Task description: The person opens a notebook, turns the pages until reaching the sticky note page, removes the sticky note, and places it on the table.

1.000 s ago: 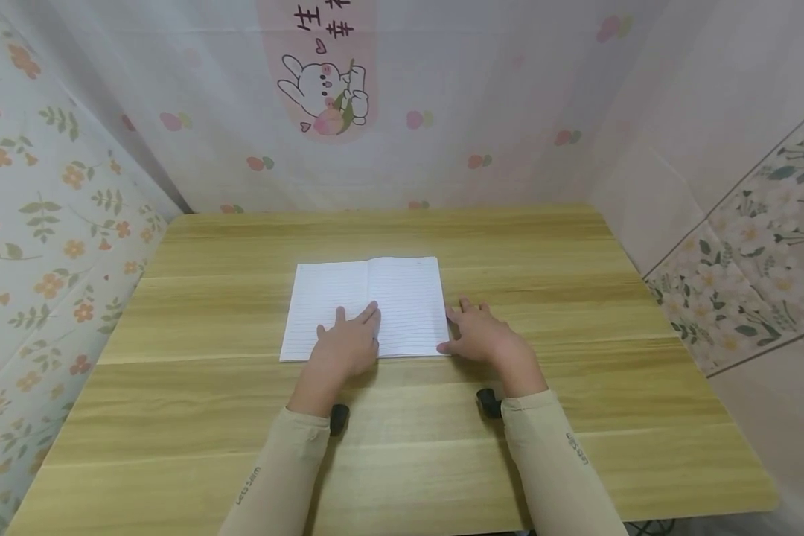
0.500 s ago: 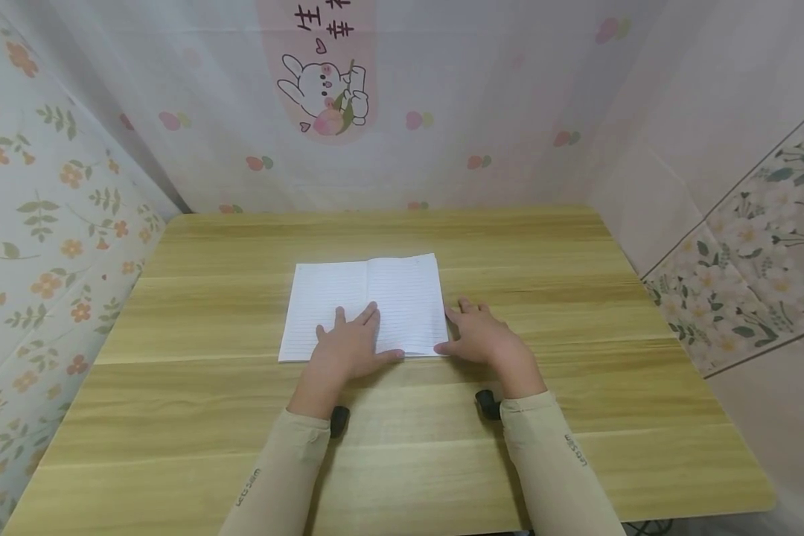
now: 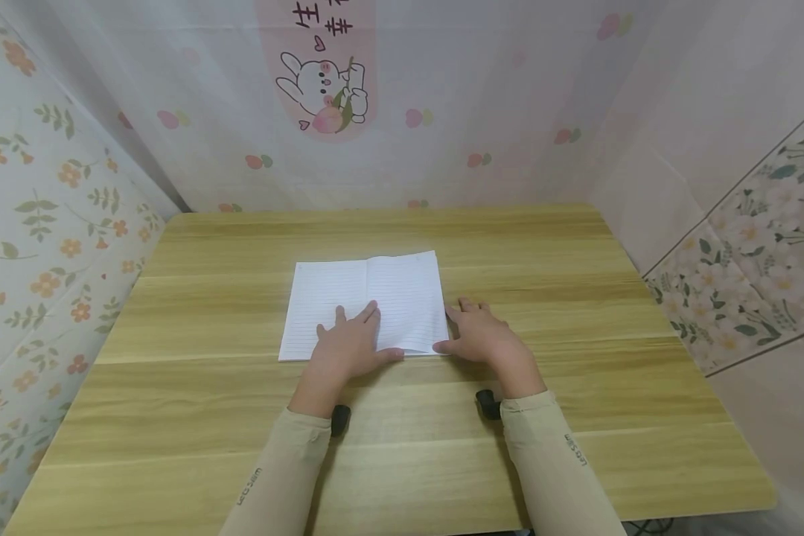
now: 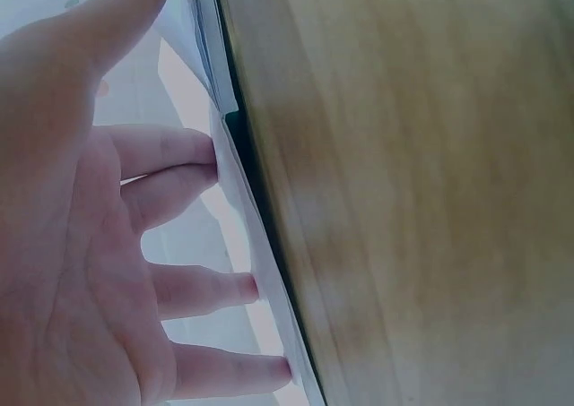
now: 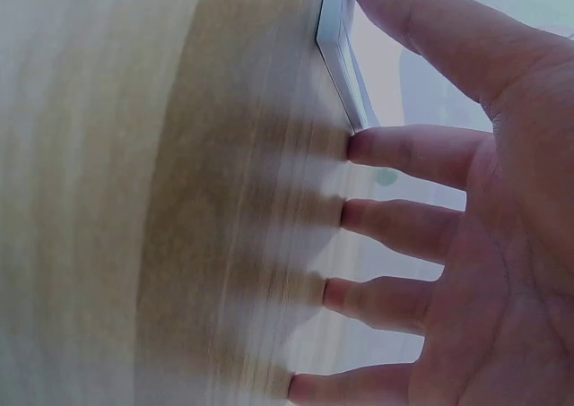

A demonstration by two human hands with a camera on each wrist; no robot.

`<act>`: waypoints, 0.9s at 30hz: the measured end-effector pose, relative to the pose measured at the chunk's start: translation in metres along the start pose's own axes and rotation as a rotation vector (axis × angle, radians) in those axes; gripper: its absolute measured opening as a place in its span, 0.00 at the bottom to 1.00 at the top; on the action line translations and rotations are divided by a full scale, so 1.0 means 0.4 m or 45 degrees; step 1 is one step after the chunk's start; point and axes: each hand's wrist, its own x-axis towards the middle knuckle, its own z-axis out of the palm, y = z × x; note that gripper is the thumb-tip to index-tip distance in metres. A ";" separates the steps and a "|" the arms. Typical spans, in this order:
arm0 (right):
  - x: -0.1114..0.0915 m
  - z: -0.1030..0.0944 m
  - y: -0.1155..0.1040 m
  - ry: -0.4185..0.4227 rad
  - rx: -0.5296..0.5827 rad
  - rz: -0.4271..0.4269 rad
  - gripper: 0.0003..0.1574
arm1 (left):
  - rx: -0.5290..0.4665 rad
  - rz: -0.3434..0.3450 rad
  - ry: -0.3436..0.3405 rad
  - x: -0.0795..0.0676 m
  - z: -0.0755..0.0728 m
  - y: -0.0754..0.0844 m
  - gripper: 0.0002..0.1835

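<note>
An open lined notebook (image 3: 405, 298) lies on the wooden table in the head view. My left hand (image 3: 345, 348) rests on it near the spine, fingers spread and thumb stretched along the front edge of the right page. In the left wrist view those fingertips (image 4: 240, 287) press down on the paper. Beside the right edge is my right hand (image 3: 479, 333), its thumb (image 3: 446, 348) touching the near right corner. The right wrist view shows its other fingers straight, most tips on the wood and the index tip against the notebook's edge. The top right sheet bulges slightly at the front.
Around the notebook spreads the wood-grain table (image 3: 576, 298). Printed curtains (image 3: 482, 89) hang behind it and at both sides. Each wrist carries a small black camera (image 3: 487, 404). Some dark cables (image 3: 653, 526) show below the table's front right edge.
My left thumb has swung out to the right along the front edge. The right page's top sheet has lifted and bowed, and its far corner has shifted slightly. The right hand barely moved.
</note>
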 end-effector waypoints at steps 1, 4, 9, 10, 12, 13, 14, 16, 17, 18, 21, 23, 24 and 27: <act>0.000 0.000 0.000 -0.002 0.000 0.000 0.57 | -0.004 -0.001 -0.001 0.000 -0.001 0.001 0.55; -0.001 -0.001 0.002 -0.005 0.001 -0.005 0.56 | -0.018 -0.004 -0.009 -0.001 -0.002 0.001 0.54; -0.003 -0.002 0.003 -0.011 0.001 -0.012 0.46 | -0.023 0.012 -0.020 0.006 0.001 -0.011 0.50; -0.003 -0.002 0.004 -0.012 -0.001 -0.012 0.44 | -0.021 0.024 -0.017 0.007 0.002 -0.015 0.49; -0.003 -0.003 0.004 -0.012 -0.008 -0.014 0.41 | -0.030 0.052 -0.007 0.010 0.004 -0.025 0.45; -0.004 -0.003 0.005 -0.011 -0.012 -0.017 0.41 | -0.041 0.070 -0.001 0.011 0.003 -0.029 0.43; -0.005 -0.004 0.006 -0.010 -0.014 -0.019 0.41 | -0.063 0.087 0.006 0.011 0.003 -0.034 0.41; -0.007 -0.006 0.006 -0.007 -0.017 -0.024 0.42 | -0.127 0.117 0.033 0.009 0.002 -0.046 0.38; -0.008 -0.006 0.005 -0.008 -0.019 -0.027 0.43 | -0.166 0.130 0.061 0.007 0.001 -0.053 0.36; -0.009 -0.007 0.005 -0.011 -0.020 -0.028 0.43 | -0.223 0.143 0.092 0.005 0.000 -0.059 0.34; -0.010 -0.006 0.005 -0.019 -0.019 -0.024 0.43 | -0.450 0.120 0.216 -0.004 -0.010 -0.078 0.35; -0.009 -0.005 0.005 -0.019 -0.022 -0.021 0.43 | -0.596 0.073 0.361 -0.012 -0.019 -0.085 0.39; -0.008 -0.004 0.006 -0.018 -0.021 -0.020 0.43 | -0.636 0.050 0.446 -0.016 -0.023 -0.087 0.42; -0.006 -0.002 0.009 -0.014 -0.017 -0.017 0.43 | -0.459 0.003 0.677 -0.023 -0.031 -0.091 0.45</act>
